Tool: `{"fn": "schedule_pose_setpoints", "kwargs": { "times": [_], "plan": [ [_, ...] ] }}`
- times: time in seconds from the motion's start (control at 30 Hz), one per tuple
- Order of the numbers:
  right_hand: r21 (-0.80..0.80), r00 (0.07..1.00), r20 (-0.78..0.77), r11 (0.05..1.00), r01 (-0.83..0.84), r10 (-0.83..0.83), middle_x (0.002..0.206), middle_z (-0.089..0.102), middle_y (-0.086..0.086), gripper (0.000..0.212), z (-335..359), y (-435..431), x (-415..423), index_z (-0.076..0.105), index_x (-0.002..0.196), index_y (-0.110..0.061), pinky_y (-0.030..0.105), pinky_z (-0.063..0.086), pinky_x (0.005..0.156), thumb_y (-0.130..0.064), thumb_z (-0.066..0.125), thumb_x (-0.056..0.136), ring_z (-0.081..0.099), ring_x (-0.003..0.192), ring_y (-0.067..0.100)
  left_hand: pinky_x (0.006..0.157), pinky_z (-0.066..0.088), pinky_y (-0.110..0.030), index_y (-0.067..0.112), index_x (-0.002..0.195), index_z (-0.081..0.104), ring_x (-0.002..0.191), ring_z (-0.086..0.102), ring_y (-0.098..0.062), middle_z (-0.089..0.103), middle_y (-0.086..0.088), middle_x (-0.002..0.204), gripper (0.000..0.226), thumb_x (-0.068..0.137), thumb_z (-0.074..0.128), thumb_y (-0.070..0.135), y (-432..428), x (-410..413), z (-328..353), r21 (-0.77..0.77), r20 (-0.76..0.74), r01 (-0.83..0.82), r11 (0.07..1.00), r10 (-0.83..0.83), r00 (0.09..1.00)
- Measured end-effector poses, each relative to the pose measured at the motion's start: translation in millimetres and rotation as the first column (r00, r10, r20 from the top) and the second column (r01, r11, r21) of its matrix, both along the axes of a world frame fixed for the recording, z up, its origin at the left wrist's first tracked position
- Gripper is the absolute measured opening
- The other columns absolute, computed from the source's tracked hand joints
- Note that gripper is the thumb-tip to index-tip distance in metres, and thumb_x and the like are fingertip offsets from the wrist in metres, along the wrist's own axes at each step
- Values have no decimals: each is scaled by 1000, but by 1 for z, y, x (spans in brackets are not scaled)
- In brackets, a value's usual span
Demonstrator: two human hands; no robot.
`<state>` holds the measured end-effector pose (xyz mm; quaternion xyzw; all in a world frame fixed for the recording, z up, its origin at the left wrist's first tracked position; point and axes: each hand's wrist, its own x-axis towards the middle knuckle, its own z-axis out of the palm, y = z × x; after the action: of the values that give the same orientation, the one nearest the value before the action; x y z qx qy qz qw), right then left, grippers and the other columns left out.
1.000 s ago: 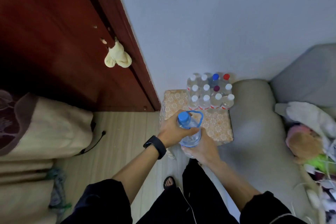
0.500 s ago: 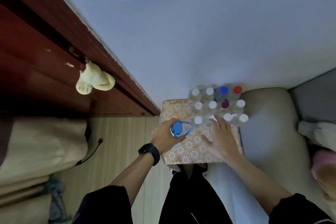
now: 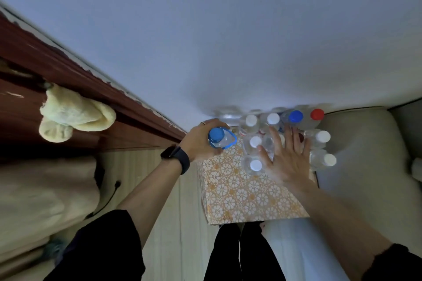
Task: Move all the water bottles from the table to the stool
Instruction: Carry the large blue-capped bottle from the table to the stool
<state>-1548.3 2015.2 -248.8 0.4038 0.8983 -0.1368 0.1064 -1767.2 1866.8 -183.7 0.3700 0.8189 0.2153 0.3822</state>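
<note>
Head view: left grip [image 3: 197, 140] curls round a blue-capped water bottle [image 3: 218, 136] at the far left corner of the floral-covered stool [image 3: 239, 196]; I can't tell if it's set down. Right grip [image 3: 290, 162] is flat, fingers spread, lying on the bottle cluster [image 3: 252, 121] at the stool's far right.

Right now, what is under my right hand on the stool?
Clear bottles stand under the right hand, on the stool; white caps show beside it. The hand covers the caps directly below, so their number cannot be told.
</note>
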Motion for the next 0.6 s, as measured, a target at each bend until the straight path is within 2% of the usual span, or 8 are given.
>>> {"fn": "schedule_pose_setpoints", "kwargs": {
  "times": [0.07, 0.13, 0.27, 0.3, 0.37, 0.43, 0.53, 0.6],
  "plan": [
    [-16, 1000, 12, 1000, 4, -4, 167, 0, 6, 72, 0, 0, -2, 0, 156, -43, 57, -2, 120, -75, 13, 92, -9, 153, 22, 98, 49, -31, 37, 129, 50, 120, 55, -22, 52, -1, 137, 76, 66, 82, 6, -3, -3, -4, 36, 92, -138, 990, 134, 987],
    [-20, 1000, 16, 1000, 5, -5, 167, 1, 6, 72, 1, 0, -2, 1, 155, -43, 56, -1, 121, -76, 12, 92, -7, 153, 22, 97, 51, -36, 39, 138, 40, 121, 52, -24, 47, -4, 137, 91, 59, 77, 12, -11, 2, -11, 69, 132, -275, 959, 265, 955],
    [-21, 1000, 8, 1000, 9, -9, 166, 11, 6, 71, 2, -1, -2, 8, 154, -42, 55, 2, 121, -75, 14, 92, 2, 153, 24, 99, 53, -48, 55, 137, 26, 126, 50, -27, 42, -5, 142, 104, 55, 82, 27, -20, 30, -20, 52, 294, -539, 841, 503, 813],
    [-24, 1000, 13, 1000, 11, -10, 166, 12, 6, 70, 2, -1, -2, 9, 154, -42, 55, 2, 120, -75, 14, 92, 2, 153, 23, 104, 49, -47, 55, 140, 22, 130, 47, -25, 40, -4, 145, 107, 56, 84, 28, -19, 37, -20, 58, 307, -569, 820, 528, 792],
    [-21, 1000, 5, 1000, 15, -15, 165, 15, 5, 68, 3, -1, -3, 12, 152, -43, 55, 6, 120, -75, 16, 92, 5, 153, 23, 108, 38, -36, 43, 149, 15, 134, 36, -20, 31, -3, 150, 112, 65, 88, 26, -14, 52, -23, 67, 259, -597, 800, 563, 784],
    [-13, 1000, -11, 1000, 15, -15, 164, 18, 4, 66, 4, -1, -3, 16, 151, -43, 56, 10, 120, -74, 19, 93, 8, 152, 23, 103, 38, -32, 35, 151, 14, 134, 34, -23, 26, -8, 150, 112, 68, 90, 30, -8, 64, -30, 40, 212, -659, 751, 638, 740],
    [4, 1000, -29, 1000, 7, -7, 163, 23, 5, 66, 2, -1, -2, 20, 150, -41, 57, 14, 118, -73, 22, 93, 12, 151, 24, 94, 50, -33, 33, 144, 21, 124, 46, -28, 33, -11, 143, 109, 62, 92, 41, 3, 70, -42, 25, 178, -740, 672, 726, 664],
    [20, 999, -37, 1000, 1, -1, 162, 25, 5, 66, 1, -1, -1, 24, 150, -40, 57, 16, 118, -73, 23, 92, 15, 151, 24, 79, 45, -21, 29, 139, 28, 113, 49, -15, 39, -7, 137, 103, 61, 93, 42, 9, 66, -50, 49, 153, -755, 654, 742, 653]
  ]
}}
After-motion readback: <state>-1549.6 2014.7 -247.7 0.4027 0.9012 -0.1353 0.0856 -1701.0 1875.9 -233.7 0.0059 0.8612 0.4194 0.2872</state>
